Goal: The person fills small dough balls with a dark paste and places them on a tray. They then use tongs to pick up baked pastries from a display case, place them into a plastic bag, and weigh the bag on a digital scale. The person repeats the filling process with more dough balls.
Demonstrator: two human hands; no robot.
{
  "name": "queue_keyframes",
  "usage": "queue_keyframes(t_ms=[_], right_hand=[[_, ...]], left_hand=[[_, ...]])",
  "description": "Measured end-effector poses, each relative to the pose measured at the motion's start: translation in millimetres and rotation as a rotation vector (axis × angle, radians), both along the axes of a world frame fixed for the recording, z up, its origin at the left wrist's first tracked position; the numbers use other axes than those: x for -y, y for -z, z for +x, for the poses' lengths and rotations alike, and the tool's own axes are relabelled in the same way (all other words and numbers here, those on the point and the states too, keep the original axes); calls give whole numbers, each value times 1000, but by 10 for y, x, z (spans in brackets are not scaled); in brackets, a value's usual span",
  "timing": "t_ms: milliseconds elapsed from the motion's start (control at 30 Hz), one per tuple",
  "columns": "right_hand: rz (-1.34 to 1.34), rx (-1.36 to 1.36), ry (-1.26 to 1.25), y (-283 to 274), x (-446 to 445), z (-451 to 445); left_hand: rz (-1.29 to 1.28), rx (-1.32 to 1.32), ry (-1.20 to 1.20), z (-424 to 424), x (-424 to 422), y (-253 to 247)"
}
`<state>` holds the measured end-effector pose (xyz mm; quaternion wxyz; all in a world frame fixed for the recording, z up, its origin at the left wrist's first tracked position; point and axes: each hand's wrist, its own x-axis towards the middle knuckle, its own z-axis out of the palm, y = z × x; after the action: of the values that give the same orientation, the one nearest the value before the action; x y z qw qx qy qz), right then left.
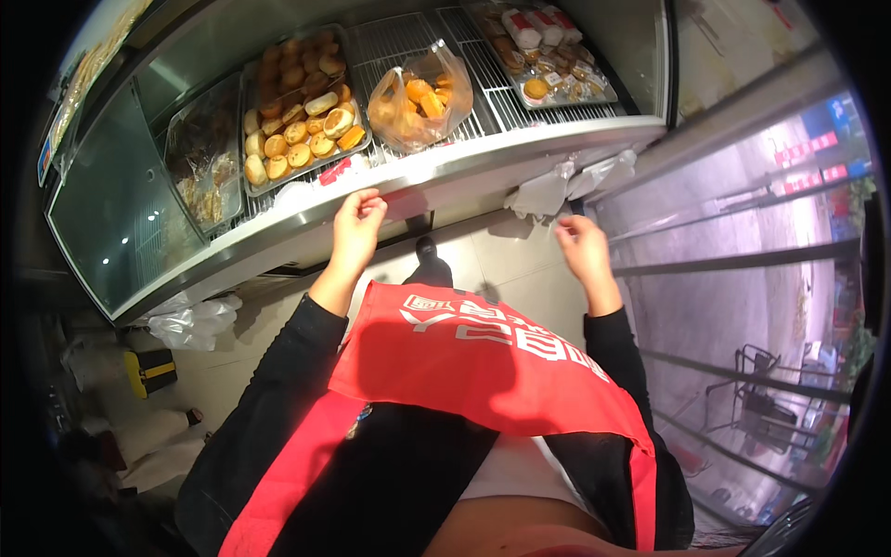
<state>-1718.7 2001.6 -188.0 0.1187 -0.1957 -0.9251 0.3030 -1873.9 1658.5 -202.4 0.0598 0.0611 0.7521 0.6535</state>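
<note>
My left hand (358, 226) hovers by the metal front ledge (431, 167) of a display case, its fingers loosely bent. Nothing shows in its grasp. To the right, my right hand (586, 254) hangs over the floor below the ledge, slightly blurred, with thumb and fingers a little apart and nothing visible between them. Inside the case, a tray of round pastries (299, 132) sits beyond my left hand. A clear plastic bag (418, 104) holding yellow-orange baked pieces stands beside it on the wire rack. Packaged baked goods (550, 63) fill a tray at the right.
A glass pane (132, 202) closes off the left of the case, near another tray of wrapped food (205, 167). Plastic bags (539, 191) hang under the ledge, and more bags (195, 322) hang at its left end. A black-and-yellow box (151, 374) stands at left.
</note>
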Motion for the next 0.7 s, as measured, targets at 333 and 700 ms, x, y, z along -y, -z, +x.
queue_keyframes(t_ms=[333,700], right_hand=[[-91,141,-241,-89,-194,-1831],[-6,0,-267,254,208,-4088]], left_hand=[[-7,174,-335,-1861,-1017,337],[178,316,-364,-2544,-1403,750]])
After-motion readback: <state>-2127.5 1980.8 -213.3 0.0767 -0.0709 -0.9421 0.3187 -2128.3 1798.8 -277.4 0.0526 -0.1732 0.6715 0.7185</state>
